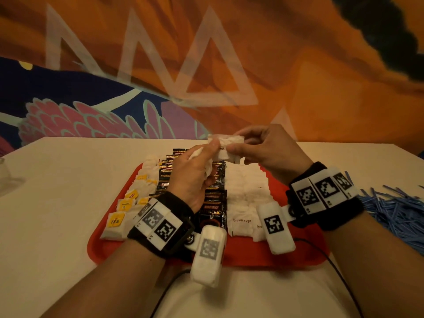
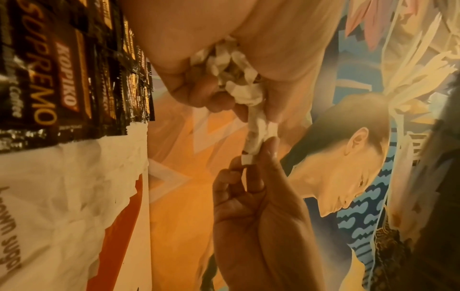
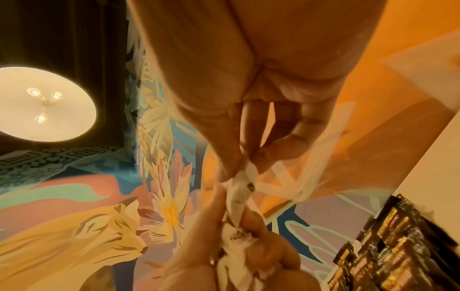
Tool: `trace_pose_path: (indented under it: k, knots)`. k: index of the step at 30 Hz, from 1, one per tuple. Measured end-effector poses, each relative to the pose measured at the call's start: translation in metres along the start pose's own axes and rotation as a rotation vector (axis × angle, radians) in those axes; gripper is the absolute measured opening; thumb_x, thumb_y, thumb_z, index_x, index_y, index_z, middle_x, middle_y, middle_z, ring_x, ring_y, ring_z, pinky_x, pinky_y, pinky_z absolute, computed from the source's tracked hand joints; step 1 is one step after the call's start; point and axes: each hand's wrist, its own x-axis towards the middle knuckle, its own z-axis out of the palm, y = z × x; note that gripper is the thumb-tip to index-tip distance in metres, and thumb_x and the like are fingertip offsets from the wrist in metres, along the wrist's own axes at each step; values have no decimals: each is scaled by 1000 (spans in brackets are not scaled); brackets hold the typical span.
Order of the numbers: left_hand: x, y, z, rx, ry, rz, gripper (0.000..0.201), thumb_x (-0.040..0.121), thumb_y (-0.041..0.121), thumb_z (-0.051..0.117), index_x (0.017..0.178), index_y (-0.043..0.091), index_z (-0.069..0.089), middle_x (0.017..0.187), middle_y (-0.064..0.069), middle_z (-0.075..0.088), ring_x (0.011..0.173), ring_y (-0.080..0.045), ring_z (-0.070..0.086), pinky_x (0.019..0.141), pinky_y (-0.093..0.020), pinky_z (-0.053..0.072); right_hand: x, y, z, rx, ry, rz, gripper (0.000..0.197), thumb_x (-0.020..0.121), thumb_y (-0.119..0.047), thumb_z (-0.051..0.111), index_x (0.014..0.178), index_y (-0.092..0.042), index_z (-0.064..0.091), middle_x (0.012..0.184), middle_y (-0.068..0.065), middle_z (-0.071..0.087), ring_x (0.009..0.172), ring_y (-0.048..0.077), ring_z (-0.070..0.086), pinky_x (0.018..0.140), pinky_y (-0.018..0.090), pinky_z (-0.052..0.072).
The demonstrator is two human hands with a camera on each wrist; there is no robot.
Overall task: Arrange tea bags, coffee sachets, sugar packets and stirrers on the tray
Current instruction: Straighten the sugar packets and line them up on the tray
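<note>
Both hands are raised above the red tray (image 1: 247,255). My left hand (image 1: 195,171) grips a crumpled bunch of white sugar packets (image 1: 226,149), seen in its palm (image 2: 234,74). My right hand (image 1: 259,145) pinches the far end of one packet (image 3: 245,183) between thumb and fingers. On the tray lie rows: tea bags (image 1: 125,207) with yellow tags at left, black coffee sachets (image 1: 213,205) in the middle, white brown-sugar packets (image 1: 246,193) at right.
A loose heap of blue stirrers (image 1: 397,210) lies on the cream table (image 1: 57,191) right of the tray. A glass object (image 1: 6,177) sits at the table's far left edge. A painted wall rises behind the table. A black cable (image 1: 169,288) runs under my wrists.
</note>
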Motion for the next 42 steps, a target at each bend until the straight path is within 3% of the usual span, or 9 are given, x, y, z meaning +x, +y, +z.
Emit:
trace_pose_path:
  k: [5, 8, 13, 17, 24, 29, 35, 38, 42]
  knots:
    - [-2, 1, 3, 34, 22, 11, 20, 90, 31, 70, 93, 11, 71, 69, 0, 58, 54, -11, 46, 44, -23, 32, -12, -4, -13, -19, 10, 71, 17, 79, -9, 77, 94, -1, 72, 89, 20, 73, 71, 22, 64, 60, 28, 51]
    - [0, 6, -1, 2, 56, 28, 17, 93, 28, 67, 88, 12, 67, 68, 2, 55, 54, -11, 45, 42, -21, 30, -20, -3, -24, -123, -15, 95, 14, 79, -13, 78, 90, -5, 73, 82, 12, 74, 68, 16, 65, 59, 25, 51]
    - [5, 9, -7, -63, 68, 34, 15, 96, 24, 64, 96, 10, 62, 68, 1, 54, 56, -11, 45, 42, -20, 26, -39, 8, -19, -422, -222, 208, 8, 82, -16, 78, 87, -12, 72, 71, 2, 74, 60, 8, 66, 57, 21, 52]
    - [6, 11, -10, -88, 73, 36, 15, 96, 24, 64, 97, 9, 61, 67, 2, 54, 56, -10, 45, 43, -20, 27, -49, 13, -12, -471, -342, 331, 7, 84, -15, 77, 87, -10, 72, 72, 2, 74, 60, 7, 67, 58, 20, 53]
    - [9, 9, -14, -100, 78, 30, 14, 95, 25, 65, 90, 12, 64, 68, 2, 54, 56, -10, 46, 45, -21, 26, -55, 26, -5, -557, -399, 476, 11, 84, -16, 77, 89, -11, 69, 77, 7, 76, 73, 21, 74, 76, 34, 61]
    - [9, 10, -14, -93, 74, 8, 14, 96, 25, 64, 89, 12, 64, 68, 2, 54, 55, -10, 45, 44, -21, 26, -54, 26, 1, -855, -466, 378, 21, 83, -29, 79, 86, -18, 61, 72, -2, 75, 67, 7, 71, 64, 22, 51]
    - [10, 12, -15, -156, -10, -76, 23, 99, 33, 57, 92, 13, 64, 67, 2, 52, 53, -9, 45, 39, -18, 28, -48, 21, 0, -1027, -437, 291, 37, 74, -45, 83, 84, -19, 59, 77, -4, 69, 76, 13, 66, 63, 27, 51]
    - [9, 12, -15, -185, -57, -144, 27, 101, 38, 50, 98, 14, 63, 66, 2, 51, 51, -8, 43, 37, -17, 25, -40, 12, -5, -1043, -378, 245, 38, 75, -52, 78, 86, -22, 59, 82, -4, 66, 75, 12, 61, 64, 29, 49]
    - [8, 10, -12, -151, -96, -179, 25, 101, 37, 49, 105, 14, 58, 66, 0, 51, 47, -9, 43, 35, -18, 22, -24, -4, -10, -840, -210, 144, 32, 77, -46, 79, 85, -20, 62, 72, -4, 69, 61, 5, 61, 59, 26, 46]
